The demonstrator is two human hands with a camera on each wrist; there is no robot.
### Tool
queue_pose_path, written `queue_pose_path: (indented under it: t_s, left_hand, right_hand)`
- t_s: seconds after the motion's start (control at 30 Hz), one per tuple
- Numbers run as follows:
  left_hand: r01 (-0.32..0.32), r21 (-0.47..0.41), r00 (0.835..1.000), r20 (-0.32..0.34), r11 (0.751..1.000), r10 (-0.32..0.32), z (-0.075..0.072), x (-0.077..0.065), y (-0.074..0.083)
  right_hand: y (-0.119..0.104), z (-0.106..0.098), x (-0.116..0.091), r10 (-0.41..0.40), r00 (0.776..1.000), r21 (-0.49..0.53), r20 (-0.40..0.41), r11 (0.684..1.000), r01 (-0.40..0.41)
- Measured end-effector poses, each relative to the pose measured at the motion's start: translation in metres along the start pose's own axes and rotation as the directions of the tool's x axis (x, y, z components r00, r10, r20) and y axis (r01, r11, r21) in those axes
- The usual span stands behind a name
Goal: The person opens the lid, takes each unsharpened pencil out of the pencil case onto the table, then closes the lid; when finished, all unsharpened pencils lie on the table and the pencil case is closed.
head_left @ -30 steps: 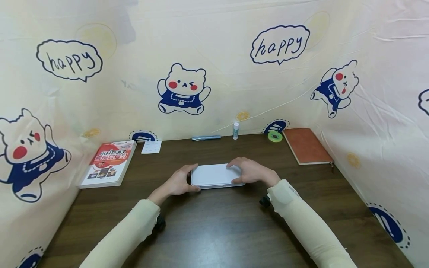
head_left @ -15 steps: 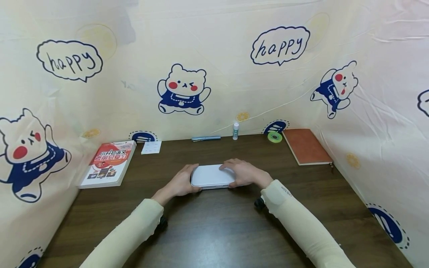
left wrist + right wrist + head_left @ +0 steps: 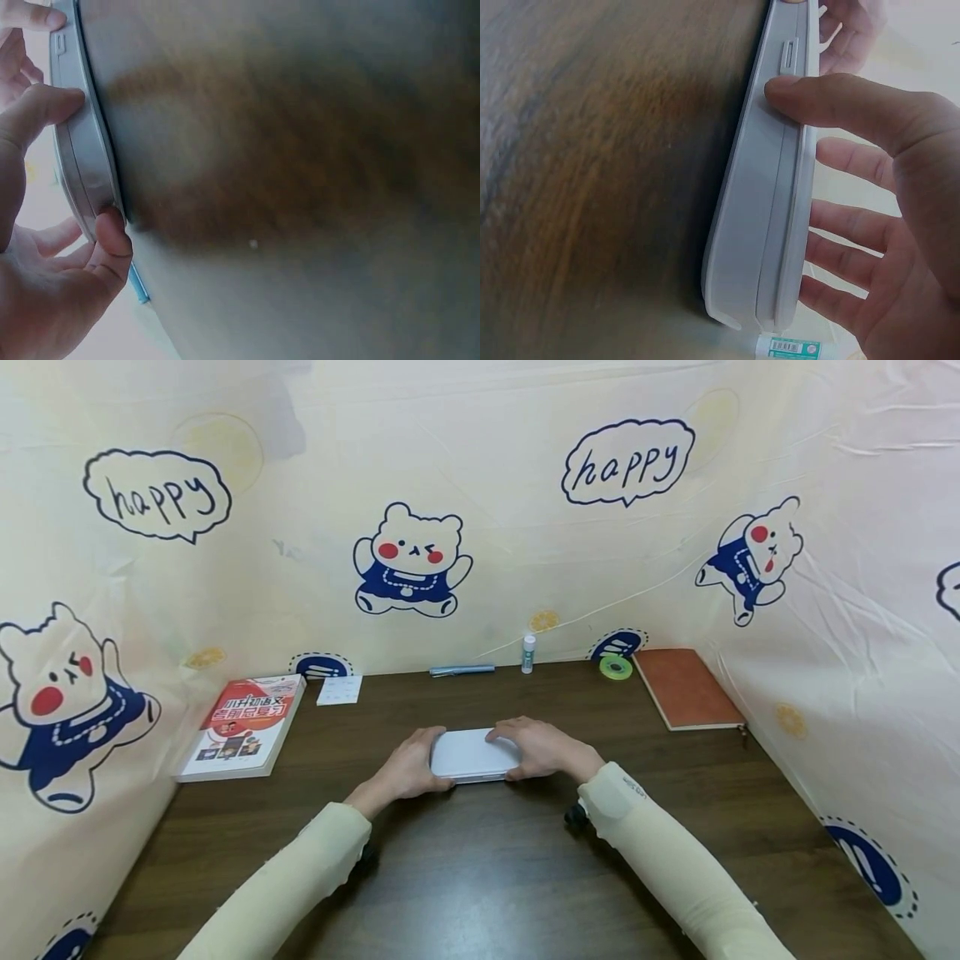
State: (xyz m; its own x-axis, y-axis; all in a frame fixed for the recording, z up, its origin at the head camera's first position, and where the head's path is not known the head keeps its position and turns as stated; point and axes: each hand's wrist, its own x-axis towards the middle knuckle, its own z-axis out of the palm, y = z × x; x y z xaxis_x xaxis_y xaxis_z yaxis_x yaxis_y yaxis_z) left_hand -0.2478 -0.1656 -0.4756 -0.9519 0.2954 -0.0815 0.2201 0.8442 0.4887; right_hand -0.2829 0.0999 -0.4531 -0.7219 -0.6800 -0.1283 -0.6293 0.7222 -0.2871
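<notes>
A white hard pencil case lies flat mid-table, its lid down, with a seam and a small latch along the near side. My left hand grips its left end. In the left wrist view, that hand has its thumb on the grey near side and a finger curled at the end corner. My right hand holds the right part and hides that end in the head view. In the right wrist view, the right thumb presses beside the latch while the other fingers reach behind the case.
A red-and-white book and a white note are at the left. Along the back edge lie a blue pen, an upright glue stick and a green tape roll. A brown notebook occupies the right corner.
My right hand has slid left along the case, covering more of its right end. My left hand has shifted slightly right at the left end. The other objects have stayed put.
</notes>
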Motion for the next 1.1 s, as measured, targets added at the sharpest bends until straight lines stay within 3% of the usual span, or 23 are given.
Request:
queue_pose_path:
  t_s: [0.5, 0.83, 1.1]
  left_hand:
    - [-0.001, -0.012, 1.0, -0.005, 1.0, 0.001, 0.001, -0.001, 0.002]
    - [-0.01, 0.01, 1.0, -0.002, 1.0, 0.01, -0.003, 0.001, 0.001]
    - [-0.015, -0.062, 0.999, 0.03, 0.998, 0.017, -0.005, 0.0, -0.005]
  right_hand:
    - [0.001, -0.004, 0.0, -0.064, 0.998, -0.026, 0.006, 0.998, 0.064]
    - [0.003, -0.016, 0.003, -0.088, 0.995, 0.042, 0.047, 0.995, 0.086]
    - [0.007, -0.02, 0.001, -0.069, 0.996, 0.086, 0.048, 0.994, 0.065]
